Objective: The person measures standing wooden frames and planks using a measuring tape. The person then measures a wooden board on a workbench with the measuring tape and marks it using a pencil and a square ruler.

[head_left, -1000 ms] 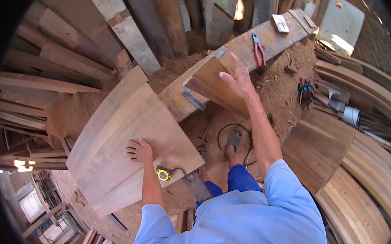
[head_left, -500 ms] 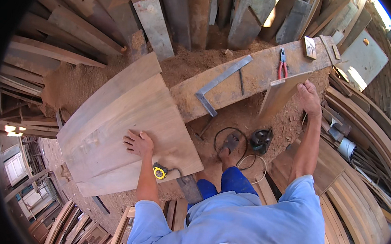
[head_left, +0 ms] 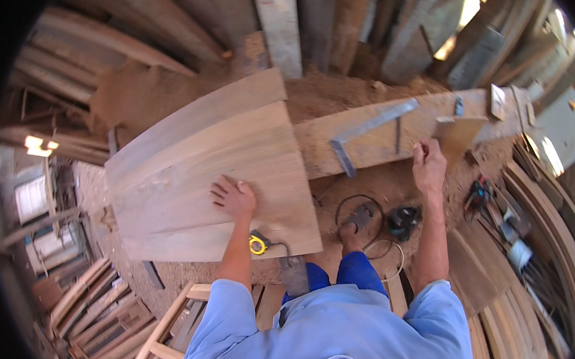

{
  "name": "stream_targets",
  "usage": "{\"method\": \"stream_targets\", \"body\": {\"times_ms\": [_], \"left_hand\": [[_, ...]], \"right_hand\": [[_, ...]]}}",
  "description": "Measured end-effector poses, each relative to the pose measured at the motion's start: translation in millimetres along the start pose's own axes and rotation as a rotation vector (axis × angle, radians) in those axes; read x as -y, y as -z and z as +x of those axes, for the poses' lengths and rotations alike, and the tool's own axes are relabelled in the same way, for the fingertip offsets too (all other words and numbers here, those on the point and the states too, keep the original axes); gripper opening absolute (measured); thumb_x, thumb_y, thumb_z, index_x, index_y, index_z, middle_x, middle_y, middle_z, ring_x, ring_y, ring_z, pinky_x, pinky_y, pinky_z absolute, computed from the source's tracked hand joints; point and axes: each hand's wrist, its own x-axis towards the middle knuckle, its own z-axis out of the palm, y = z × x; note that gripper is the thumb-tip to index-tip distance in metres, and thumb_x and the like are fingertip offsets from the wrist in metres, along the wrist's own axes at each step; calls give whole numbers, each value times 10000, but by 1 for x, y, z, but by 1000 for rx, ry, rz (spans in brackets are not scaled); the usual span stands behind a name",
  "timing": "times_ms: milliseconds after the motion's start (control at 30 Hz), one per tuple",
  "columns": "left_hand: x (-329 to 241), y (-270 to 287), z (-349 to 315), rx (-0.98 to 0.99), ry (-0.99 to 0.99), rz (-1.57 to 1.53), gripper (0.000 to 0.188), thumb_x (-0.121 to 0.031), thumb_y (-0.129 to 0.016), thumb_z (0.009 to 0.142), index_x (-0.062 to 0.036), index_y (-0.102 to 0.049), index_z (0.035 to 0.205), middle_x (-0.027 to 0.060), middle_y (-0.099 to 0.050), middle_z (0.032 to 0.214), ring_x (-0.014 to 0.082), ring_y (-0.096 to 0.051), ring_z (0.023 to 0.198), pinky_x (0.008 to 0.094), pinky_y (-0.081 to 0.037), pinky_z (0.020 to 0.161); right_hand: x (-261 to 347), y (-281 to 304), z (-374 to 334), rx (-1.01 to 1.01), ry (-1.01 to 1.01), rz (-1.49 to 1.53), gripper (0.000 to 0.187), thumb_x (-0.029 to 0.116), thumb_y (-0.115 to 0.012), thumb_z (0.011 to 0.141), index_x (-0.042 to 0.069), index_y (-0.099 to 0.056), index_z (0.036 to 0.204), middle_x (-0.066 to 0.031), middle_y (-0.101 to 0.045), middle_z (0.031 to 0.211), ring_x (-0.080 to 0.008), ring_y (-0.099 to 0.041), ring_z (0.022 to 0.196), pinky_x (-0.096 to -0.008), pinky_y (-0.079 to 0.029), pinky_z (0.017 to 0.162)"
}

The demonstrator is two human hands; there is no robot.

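My left hand (head_left: 235,198) lies flat, fingers spread, on a large wooden panel (head_left: 216,154) of joined boards with a curved far edge. Close by, at the panel's near edge, is a yellow and black tape measure (head_left: 257,244). My right hand (head_left: 429,168) is in the air to the right, fingers curled closed; whatever they may hold is hidden. Just beyond it a short board (head_left: 460,135) leans upright against a thick plank (head_left: 311,131). On that plank lie a metal carpenter's square (head_left: 375,122), a thin dark rod (head_left: 398,135) and pliers (head_left: 458,106), partly hidden by the board.
A dark power tool (head_left: 404,222) with a cord stands on the sawdust-covered ground near my sandalled foot (head_left: 358,218). Planks (head_left: 278,25) lean along the far side. Curved timbers (head_left: 555,218) are stacked at the right, and a wooden frame (head_left: 163,331) is at lower left.
My right hand has let go of the short board's edge and moved left across it. The board still leans there. My left hand stays on the panel. The whole view has shifted.
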Motion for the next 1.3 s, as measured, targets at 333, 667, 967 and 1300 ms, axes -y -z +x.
{"method": "stream_targets", "body": {"times_ms": [333, 667, 967, 1300], "left_hand": [[-6, 6, -2, 8, -5, -100, 791, -434, -496, 945, -55, -237, 1589, 337, -163, 1628, 541, -112, 1504, 687, -111, 1174], [-13, 18, -5, 61, -4, -184, 813, -437, -495, 940, -34, -222, 1591, 349, -115, 1633, 530, -31, 1520, 684, -9, 1183], [27, 17, 9, 96, -295, -247, 801, -449, -501, 962, -28, -235, 1590, 313, -128, 1644, 514, -39, 1525, 657, -26, 1204], [183, 3, 5, -9, -431, -235, 754, -432, -510, 960, -92, -280, 1593, 274, -155, 1652, 469, -98, 1533, 627, -68, 1223]], "right_hand": [[-80, -111, 49, 140, 180, -509, 436, 302, -618, 930, 42, -512, 1264, -282, -650, 1144, -423, -630, 1124, -527, -522, 921], [-80, -91, -61, 206, -144, -460, 330, 223, -580, 918, -54, -593, 1095, -344, -669, 979, -511, -652, 1006, -540, -526, 855], [149, -130, -275, 610, 177, -128, 382, 307, -678, 866, 68, -620, 1159, -231, -663, 1127, -379, -657, 1022, -491, -518, 863], [192, -203, -377, 603, 382, -432, 903, 457, -798, 756, 58, -423, 1474, -220, -536, 1292, -382, -494, 1206, -502, -420, 1018]]}}
